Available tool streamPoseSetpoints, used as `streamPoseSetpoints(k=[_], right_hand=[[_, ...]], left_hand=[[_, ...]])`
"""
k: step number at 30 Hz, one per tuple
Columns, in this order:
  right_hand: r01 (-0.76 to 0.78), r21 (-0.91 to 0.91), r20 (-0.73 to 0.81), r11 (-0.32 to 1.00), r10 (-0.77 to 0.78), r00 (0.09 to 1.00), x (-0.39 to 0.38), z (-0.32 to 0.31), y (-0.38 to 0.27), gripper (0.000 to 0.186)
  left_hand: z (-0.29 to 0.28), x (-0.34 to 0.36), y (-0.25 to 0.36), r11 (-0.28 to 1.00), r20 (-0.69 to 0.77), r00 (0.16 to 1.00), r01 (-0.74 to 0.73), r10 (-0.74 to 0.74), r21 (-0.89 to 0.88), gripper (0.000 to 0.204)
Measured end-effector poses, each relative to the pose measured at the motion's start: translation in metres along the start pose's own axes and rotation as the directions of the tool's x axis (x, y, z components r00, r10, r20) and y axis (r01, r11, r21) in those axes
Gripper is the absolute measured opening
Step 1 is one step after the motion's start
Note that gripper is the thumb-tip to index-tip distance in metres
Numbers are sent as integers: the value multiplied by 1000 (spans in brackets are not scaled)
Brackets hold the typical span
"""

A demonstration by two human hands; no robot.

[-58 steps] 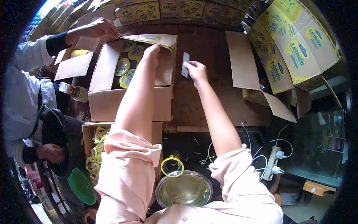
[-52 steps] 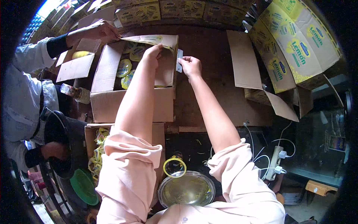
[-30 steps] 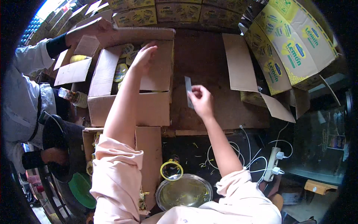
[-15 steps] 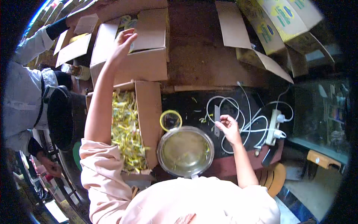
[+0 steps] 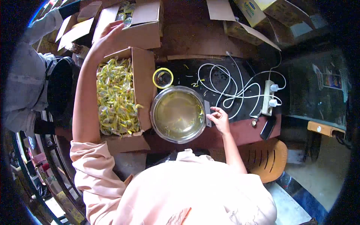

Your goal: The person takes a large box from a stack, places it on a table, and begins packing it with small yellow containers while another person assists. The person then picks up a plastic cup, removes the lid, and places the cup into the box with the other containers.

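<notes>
My left hand (image 5: 111, 28) reaches to the near left edge of a large open carton (image 5: 144, 34) at the back, fingers stretched out; I see nothing in it. Some clear and yellowish jars or packs (image 5: 127, 19) show inside that carton. My right hand (image 5: 218, 118) pinches a flat grey blade-like strip (image 5: 207, 109), held upright at the right rim of a round clear bowl (image 5: 154, 125). Yellow-green bits float in the bowl's cloudy liquid. Under my left forearm stands an open cardboard box (image 5: 145, 78) full of small yellow-green pieces in clear film (image 5: 118, 93).
A yellow tape roll (image 5: 154, 78) lies behind the bowl. White cables (image 5: 240, 96) run to a power strip (image 5: 267, 98), with a black phone (image 5: 267, 128) in front. A brown chair (image 5: 275, 157) stands right, a glass case (image 5: 315, 93) beyond. Another person (image 5: 26, 90) is at left.
My left hand has drawn back from inside the far carton to its left edge. My right hand has brought the grey strip left, to the bowl's rim. The view has shifted.
</notes>
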State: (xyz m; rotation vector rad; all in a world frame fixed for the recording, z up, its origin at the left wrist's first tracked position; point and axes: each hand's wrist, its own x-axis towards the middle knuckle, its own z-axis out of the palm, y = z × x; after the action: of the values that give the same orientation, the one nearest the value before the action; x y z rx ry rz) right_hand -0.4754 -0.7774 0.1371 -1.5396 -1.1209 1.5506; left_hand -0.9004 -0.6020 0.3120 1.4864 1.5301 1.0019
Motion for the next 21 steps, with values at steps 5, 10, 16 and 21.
streamPoseSetpoints(k=[5,10,16,21], right_hand=[[-4,-19,-85,1000,2,996,-28,5,25,41],[30,-27,-45,999,-31,999,-30,6,38,47],[99,-180,-49,979,-110,993,-21,3,38,59],[121,-116,-29,986,-125,992,-18,-1,42,59]], left_hand=[[15,-36,9,987,14,999,51,-49,-150,38],[27,-57,8,982,75,996,52,-38,-184,42],[21,-60,-6,992,78,992,104,-98,-66,42],[25,-69,-2,990,41,991,132,-131,-44,43]])
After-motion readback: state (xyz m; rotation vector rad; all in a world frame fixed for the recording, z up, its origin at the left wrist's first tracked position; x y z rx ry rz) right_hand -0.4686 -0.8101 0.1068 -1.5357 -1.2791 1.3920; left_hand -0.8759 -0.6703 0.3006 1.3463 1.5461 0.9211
